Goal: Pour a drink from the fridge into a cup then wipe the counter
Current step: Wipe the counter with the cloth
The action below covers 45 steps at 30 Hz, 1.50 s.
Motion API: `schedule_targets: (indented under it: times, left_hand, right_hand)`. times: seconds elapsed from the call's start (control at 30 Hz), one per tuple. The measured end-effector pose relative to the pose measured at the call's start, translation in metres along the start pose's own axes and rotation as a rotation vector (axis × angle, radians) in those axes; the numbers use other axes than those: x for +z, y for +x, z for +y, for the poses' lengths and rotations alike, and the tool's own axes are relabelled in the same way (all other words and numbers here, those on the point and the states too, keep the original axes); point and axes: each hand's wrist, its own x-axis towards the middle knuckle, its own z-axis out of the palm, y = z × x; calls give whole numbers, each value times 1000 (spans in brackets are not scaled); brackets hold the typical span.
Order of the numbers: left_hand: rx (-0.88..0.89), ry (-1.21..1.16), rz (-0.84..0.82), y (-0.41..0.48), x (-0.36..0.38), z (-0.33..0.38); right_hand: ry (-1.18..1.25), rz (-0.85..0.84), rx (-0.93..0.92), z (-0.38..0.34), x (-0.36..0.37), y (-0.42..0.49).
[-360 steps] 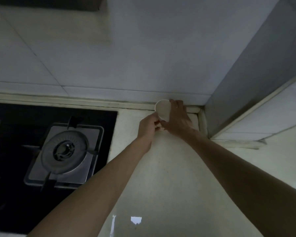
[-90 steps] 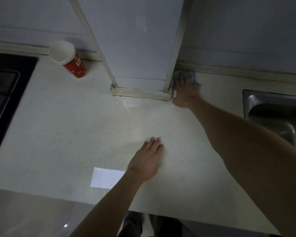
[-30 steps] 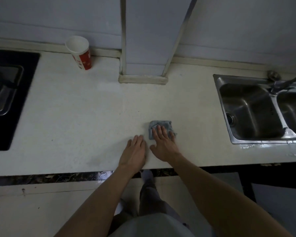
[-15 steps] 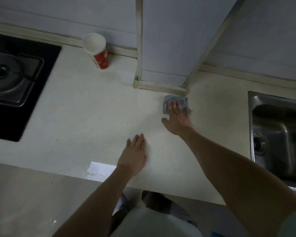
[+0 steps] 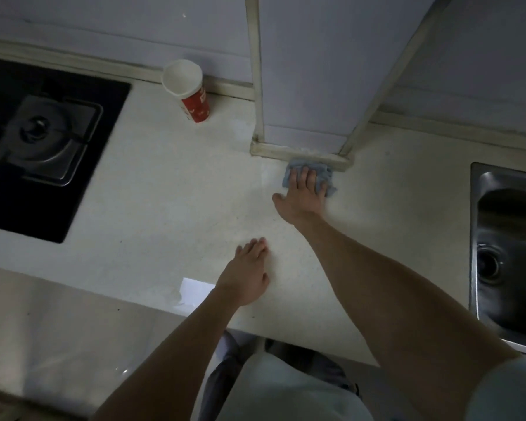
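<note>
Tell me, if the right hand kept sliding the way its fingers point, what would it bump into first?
Most likely the base of the pillar: the right hand presses the cloth right up against it.

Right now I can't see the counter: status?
Right hand flat on cloth at pillar base. Left hand open, braced on counter. Cup upright, clear of wiping.

I see a red-and-white paper cup [image 5: 187, 89] upright by the wall, and a crumpled blue-grey cloth [image 5: 322, 174] against the pillar base.
</note>
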Motion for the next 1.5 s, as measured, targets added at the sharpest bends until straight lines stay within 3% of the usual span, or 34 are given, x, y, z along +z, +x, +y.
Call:
schedule_targets:
  times: [0.2,0.37,0.53,1.0,1.23,1.5]
  left_hand:
    - [-19,-132,22,-15,-9,0]
    - [52,-77,39,-56,-2,-15]
    - [82,86,34,-88,23,-40]
    - [223,156,140,-123,47,-65]
    - [265,105,148,-132,50,-76]
    - [190,-32,109,-125,42,-77]
  right_hand:
    - [-43,-24,-103,-32,2,7]
    - [-117,-39,-117,-31,10,-8]
    - [-121,-8,-121,-39,47,-75]
    - [-56,25,-16,-53,166,-273]
    - [38,19,67,-85,175,-281]
    - [7,43,-9,-115,183,-268]
